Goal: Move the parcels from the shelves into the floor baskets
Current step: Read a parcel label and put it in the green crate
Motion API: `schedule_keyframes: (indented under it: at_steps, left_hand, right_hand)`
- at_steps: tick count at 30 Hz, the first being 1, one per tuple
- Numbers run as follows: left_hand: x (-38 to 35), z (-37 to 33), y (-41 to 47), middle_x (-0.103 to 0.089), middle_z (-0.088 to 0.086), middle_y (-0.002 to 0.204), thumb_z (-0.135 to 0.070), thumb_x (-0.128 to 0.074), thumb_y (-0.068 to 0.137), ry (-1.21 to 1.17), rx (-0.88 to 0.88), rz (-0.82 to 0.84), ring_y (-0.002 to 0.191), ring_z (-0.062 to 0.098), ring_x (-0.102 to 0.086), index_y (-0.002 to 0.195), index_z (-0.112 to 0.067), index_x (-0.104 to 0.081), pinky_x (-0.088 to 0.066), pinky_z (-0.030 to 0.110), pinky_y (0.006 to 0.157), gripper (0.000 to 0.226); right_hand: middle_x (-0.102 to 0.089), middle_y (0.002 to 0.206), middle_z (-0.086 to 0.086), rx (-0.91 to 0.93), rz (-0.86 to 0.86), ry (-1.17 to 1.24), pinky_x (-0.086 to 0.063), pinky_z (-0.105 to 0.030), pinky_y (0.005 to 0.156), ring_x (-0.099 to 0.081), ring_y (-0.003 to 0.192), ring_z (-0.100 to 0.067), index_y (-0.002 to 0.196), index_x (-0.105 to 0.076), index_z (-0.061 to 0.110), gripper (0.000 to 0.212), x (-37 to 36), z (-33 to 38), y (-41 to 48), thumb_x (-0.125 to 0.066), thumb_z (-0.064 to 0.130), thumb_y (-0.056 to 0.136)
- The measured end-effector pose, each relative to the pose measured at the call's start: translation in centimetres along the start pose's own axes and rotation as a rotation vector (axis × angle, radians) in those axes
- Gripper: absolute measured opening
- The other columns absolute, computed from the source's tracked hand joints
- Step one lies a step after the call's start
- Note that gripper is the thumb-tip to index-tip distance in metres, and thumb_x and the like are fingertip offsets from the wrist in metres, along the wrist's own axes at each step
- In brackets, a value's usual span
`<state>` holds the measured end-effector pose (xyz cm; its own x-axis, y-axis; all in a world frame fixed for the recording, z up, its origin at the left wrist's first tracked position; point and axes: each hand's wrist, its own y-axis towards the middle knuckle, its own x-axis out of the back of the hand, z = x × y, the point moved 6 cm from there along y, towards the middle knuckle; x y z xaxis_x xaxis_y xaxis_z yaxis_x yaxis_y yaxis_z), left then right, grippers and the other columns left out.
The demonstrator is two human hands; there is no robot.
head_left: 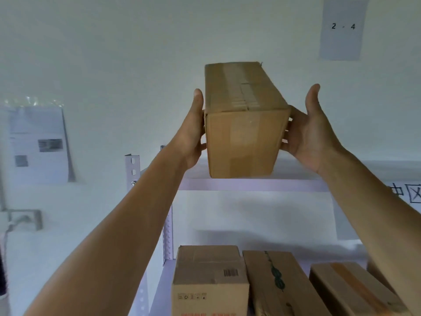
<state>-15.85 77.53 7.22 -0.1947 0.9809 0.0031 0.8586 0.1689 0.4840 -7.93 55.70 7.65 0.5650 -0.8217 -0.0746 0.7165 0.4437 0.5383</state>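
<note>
A long brown cardboard parcel (pixel 241 124), taped along its top, is at the front edge of the top shelf (pixel 250 184) of a white metal rack. My left hand (pixel 193 131) presses its left side, thumb up. My right hand (pixel 307 135) holds its right side, fingers behind the box, thumb raised. Whether the parcel rests on the shelf or hangs just above it I cannot tell. One shelf down stand three more parcels: a box with a barcode (pixel 209 279), a long box with green-printed tape (pixel 273 283) and a flat box with brown tape (pixel 355 290). No floor basket is in view.
A slotted rack upright (pixel 132 167) rises at the left. On the white wall hang a sheet marked "2 - 4" (pixel 342 28), a printed notice in a plastic sleeve (pixel 37 144) and a handwritten sign (pixel 410 192). A metal bracket (pixel 25 218) sits low on the left.
</note>
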Motion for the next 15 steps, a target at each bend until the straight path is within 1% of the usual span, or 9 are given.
schedule_keyframes:
  at_steps: [1, 3, 5, 7, 8, 9, 11, 13, 15]
  left_hand:
    - [-0.1, -0.4, 0.0, -0.068, -0.004, 0.146, -0.077, -0.01, 0.106, -0.017, -0.024, -0.001, 0.148, 0.026, -0.053, 0.151, -0.03, -0.062, -0.028, 0.059, 0.13, 0.084]
    - [-0.3, -0.8, 0.1, -0.063, 0.004, 0.153, -0.076, -0.012, 0.106, -0.044, -0.038, -0.015, 0.15, 0.031, -0.051, 0.156, -0.021, -0.056, -0.029, 0.059, 0.13, 0.087]
    - [-0.6, -1.0, 0.2, -0.059, 0.005, 0.158, -0.076, -0.014, 0.106, -0.046, -0.053, -0.023, 0.15, 0.03, -0.052, 0.157, -0.023, -0.055, -0.032, 0.057, 0.129, 0.084]
    - [-0.8, -0.8, 0.1, -0.062, 0.002, 0.156, -0.076, -0.014, 0.107, -0.057, -0.059, -0.032, 0.148, 0.028, -0.054, 0.155, -0.026, -0.056, -0.036, 0.056, 0.128, 0.081]
    - [-0.8, -0.6, 0.0, -0.063, 0.001, 0.154, -0.075, -0.014, 0.107, -0.052, -0.057, -0.038, 0.147, 0.028, -0.055, 0.154, -0.026, -0.056, -0.036, 0.056, 0.127, 0.08]
    - [-0.8, -0.4, -0.1, -0.063, 0.001, 0.154, -0.075, -0.015, 0.107, -0.041, -0.051, -0.043, 0.147, 0.028, -0.055, 0.153, -0.026, -0.056, -0.036, 0.056, 0.127, 0.079]
    - [-0.8, 0.1, -0.3, -0.061, 0.0, 0.156, -0.075, -0.016, 0.107, -0.011, -0.035, -0.059, 0.148, 0.027, -0.054, 0.153, -0.028, -0.054, -0.036, 0.057, 0.127, 0.075]
    - [-0.6, 0.4, -0.4, -0.06, 0.0, 0.157, -0.076, -0.019, 0.105, 0.008, -0.019, -0.071, 0.147, 0.027, -0.055, 0.154, -0.031, -0.051, -0.037, 0.058, 0.126, 0.074]
    - [-0.3, 0.8, -0.6, -0.061, 0.002, 0.156, -0.079, -0.019, 0.103, 0.008, 0.007, -0.08, 0.145, 0.029, -0.057, 0.156, -0.033, -0.051, -0.039, 0.059, 0.125, 0.078]
  right_hand:
    - [-0.07, 0.086, 0.002, 0.034, 0.003, 0.014, -0.056, -0.033, 0.076, -0.067, 0.082, -0.018, 0.087, -0.081, 0.031, 0.085, -0.3, 0.2, 0.1, -0.016, 0.084, 0.097]
    - [-0.067, 0.094, -0.002, 0.082, -0.01, 0.035, -0.046, -0.039, 0.086, -0.059, 0.095, -0.026, 0.093, -0.077, 0.027, 0.08, -0.5, 0.3, 0.2, -0.018, 0.08, 0.099]
    - [-0.063, 0.105, -0.01, 0.099, 0.01, 0.045, -0.037, -0.048, 0.092, -0.051, 0.104, -0.031, 0.097, -0.075, 0.025, 0.078, -0.8, -0.1, 0.3, -0.019, 0.08, 0.098]
    - [-0.071, 0.113, -0.007, 0.093, 0.037, 0.045, -0.044, -0.053, 0.098, -0.064, 0.107, -0.03, 0.095, -0.08, 0.03, 0.081, -0.9, -1.0, 0.3, -0.017, 0.08, 0.097]
    - [-0.076, 0.116, -0.001, 0.086, 0.037, 0.05, -0.047, -0.053, 0.104, -0.07, 0.109, -0.024, 0.096, -0.082, 0.033, 0.081, -0.7, -1.4, 0.2, -0.016, 0.079, 0.097]
    - [-0.077, 0.119, 0.002, 0.077, 0.031, 0.052, -0.046, -0.053, 0.11, -0.072, 0.112, -0.018, 0.099, -0.082, 0.034, 0.08, -0.6, -2.0, 0.2, -0.016, 0.079, 0.098]
    - [-0.075, 0.131, 0.0, 0.058, 0.018, 0.038, -0.044, -0.054, 0.114, -0.069, 0.124, -0.019, 0.118, -0.078, 0.029, 0.083, -0.2, -2.9, 0.0, -0.015, 0.08, 0.099]
    - [-0.071, 0.14, 0.003, 0.046, 0.016, 0.034, -0.049, -0.052, 0.111, -0.064, 0.134, -0.018, 0.136, -0.069, 0.025, 0.086, 0.0, -3.3, 0.0, -0.014, 0.08, 0.099]
    - [-0.069, 0.142, 0.009, 0.029, -0.008, 0.037, -0.05, -0.047, 0.106, -0.061, 0.137, -0.013, 0.144, -0.063, 0.026, 0.086, 0.2, -3.2, -0.1, -0.013, 0.08, 0.1]
